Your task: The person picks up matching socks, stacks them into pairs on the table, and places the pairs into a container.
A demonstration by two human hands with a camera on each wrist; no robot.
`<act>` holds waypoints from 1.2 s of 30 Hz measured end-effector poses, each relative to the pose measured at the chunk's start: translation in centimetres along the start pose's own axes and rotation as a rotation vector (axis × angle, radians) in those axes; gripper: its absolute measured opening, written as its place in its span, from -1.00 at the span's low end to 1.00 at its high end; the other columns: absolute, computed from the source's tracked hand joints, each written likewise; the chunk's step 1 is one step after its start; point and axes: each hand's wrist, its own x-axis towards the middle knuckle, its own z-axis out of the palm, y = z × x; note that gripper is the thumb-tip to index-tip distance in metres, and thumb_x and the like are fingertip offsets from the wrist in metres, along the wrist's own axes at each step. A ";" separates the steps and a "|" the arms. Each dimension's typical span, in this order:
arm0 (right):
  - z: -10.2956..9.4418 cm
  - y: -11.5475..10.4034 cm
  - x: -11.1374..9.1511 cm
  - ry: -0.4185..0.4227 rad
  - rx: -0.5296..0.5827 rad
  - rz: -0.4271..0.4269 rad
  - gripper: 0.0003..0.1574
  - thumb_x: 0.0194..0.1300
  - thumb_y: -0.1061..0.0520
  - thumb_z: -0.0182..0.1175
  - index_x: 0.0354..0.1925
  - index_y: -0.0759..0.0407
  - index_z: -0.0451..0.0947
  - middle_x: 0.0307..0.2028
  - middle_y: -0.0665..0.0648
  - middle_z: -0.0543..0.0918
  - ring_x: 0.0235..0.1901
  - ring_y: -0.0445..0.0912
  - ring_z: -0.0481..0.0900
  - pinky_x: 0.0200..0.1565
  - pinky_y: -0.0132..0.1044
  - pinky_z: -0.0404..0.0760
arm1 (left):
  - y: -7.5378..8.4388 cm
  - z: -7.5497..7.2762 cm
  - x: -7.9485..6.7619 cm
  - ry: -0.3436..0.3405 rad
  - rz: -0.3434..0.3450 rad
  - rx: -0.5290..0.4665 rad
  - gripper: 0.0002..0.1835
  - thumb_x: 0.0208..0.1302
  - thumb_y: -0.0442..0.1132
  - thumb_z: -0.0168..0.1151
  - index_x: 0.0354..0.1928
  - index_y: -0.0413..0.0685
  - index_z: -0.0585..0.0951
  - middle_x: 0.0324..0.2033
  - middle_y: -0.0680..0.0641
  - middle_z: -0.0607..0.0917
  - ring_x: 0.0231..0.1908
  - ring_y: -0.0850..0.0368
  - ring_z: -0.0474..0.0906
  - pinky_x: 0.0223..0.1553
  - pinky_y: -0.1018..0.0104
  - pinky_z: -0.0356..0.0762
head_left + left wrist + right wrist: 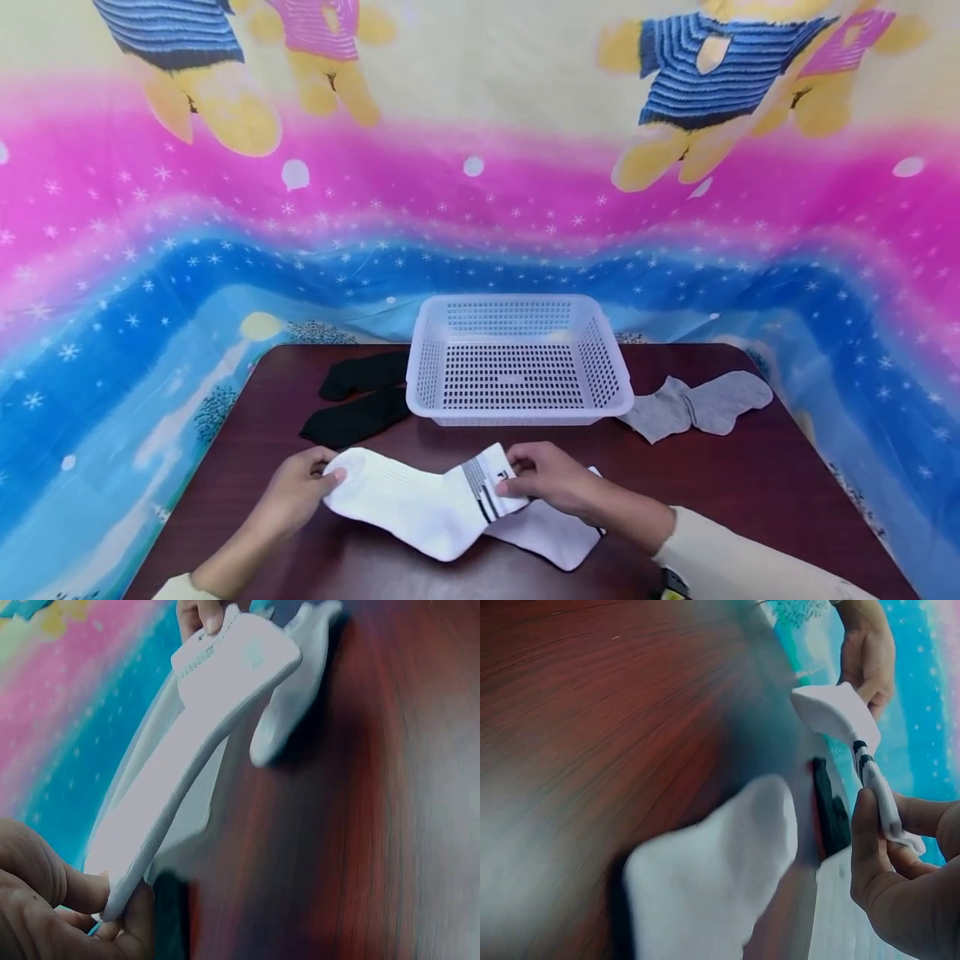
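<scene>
A white sock [408, 500] with black stripes at its cuff is stretched lengthwise between both hands, above the table. My left hand [296, 490] pinches its toe between thumb and fingers; in the left wrist view that thumb [82, 891] presses on the fabric. The striped cuff is pinched by my right hand [551, 477], thumb in front and fingers behind. A second white sock [551, 533] lies on the table below the right hand, partly covered by the held sock and the right forearm. In the right wrist view this lying sock [712, 877] shows large and blurred.
Behind the hands stands a white plastic basket [517, 417] with perforated walls. Two black socks [360, 417] lie to its left, and a pair of grey socks [720, 404] to its right. A patterned cloth [480, 200] hangs beyond the dark red table [247, 467].
</scene>
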 end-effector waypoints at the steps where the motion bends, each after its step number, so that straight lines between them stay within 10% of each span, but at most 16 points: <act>1: -0.6 0.1 -0.5 0.004 -0.017 0.003 -0.72 0.14 0.17 0.33 -0.23 0.34 0.55 -0.39 0.10 0.65 -0.39 -0.15 0.57 -0.34 -0.33 0.56 | 0.4 0.5 -0.1 -0.008 0.013 -0.017 -0.81 0.26 -0.44 0.16 -0.11 -0.40 0.57 -0.30 -0.16 0.64 -0.34 0.13 0.56 -0.39 0.31 0.52; 12: -5.6 1.4 -4.0 0.008 -0.109 0.002 -0.67 0.21 0.11 0.29 -0.16 0.35 0.54 -0.36 0.12 0.63 -0.38 -0.15 0.54 -0.35 -0.36 0.53 | 3.8 4.4 -0.6 -0.055 0.034 -0.202 -0.86 0.21 -0.45 0.21 -0.19 -0.35 0.59 -0.40 -0.10 0.60 -0.41 0.17 0.50 -0.44 0.37 0.47; 23: -8.5 4.8 -6.0 0.028 -0.083 0.049 -0.63 0.22 0.14 0.27 -0.13 0.43 0.52 -0.34 0.15 0.64 -0.36 -0.18 0.57 -0.34 -0.39 0.53 | 4.0 8.8 -0.4 -0.249 0.026 -0.365 -0.82 0.20 -0.49 0.18 -0.16 -0.43 0.53 -0.44 -0.09 0.56 -0.55 0.17 0.48 -0.46 0.09 0.56; 36: -9.7 7.2 -7.0 0.039 -0.067 0.079 -0.62 0.24 0.18 0.24 -0.12 0.48 0.47 -0.33 0.14 0.62 -0.35 -0.19 0.54 -0.35 -0.40 0.51 | 4.2 11.9 0.7 -0.253 0.101 -0.280 -0.87 0.14 -0.49 0.25 -0.25 -0.37 0.55 -0.48 -0.07 0.61 -0.56 0.23 0.47 -0.53 0.22 0.55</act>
